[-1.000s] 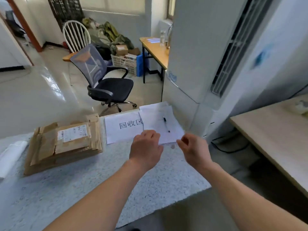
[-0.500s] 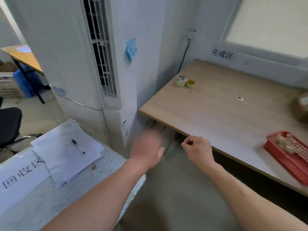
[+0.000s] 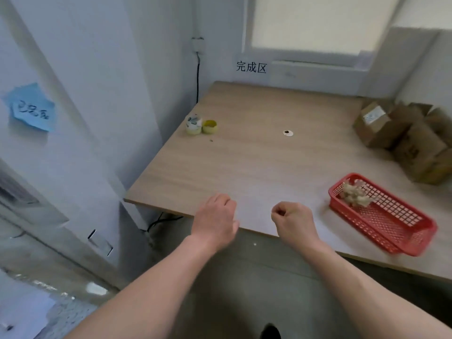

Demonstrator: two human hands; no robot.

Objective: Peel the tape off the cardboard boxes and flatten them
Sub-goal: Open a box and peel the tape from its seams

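Cardboard boxes (image 3: 403, 140) well right of rt hand (image 3: 292, 220), untouched.

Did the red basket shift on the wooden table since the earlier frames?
No. The red basket lies by the wooden table's front edge as before; only the camera turned.

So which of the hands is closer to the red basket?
Right. The right hand is at the front edge of the table, just left of the red basket. The left hand is farther left, with the right hand between it and the basket.

Office, wooden desk (image 3: 256, 167), labelled wall
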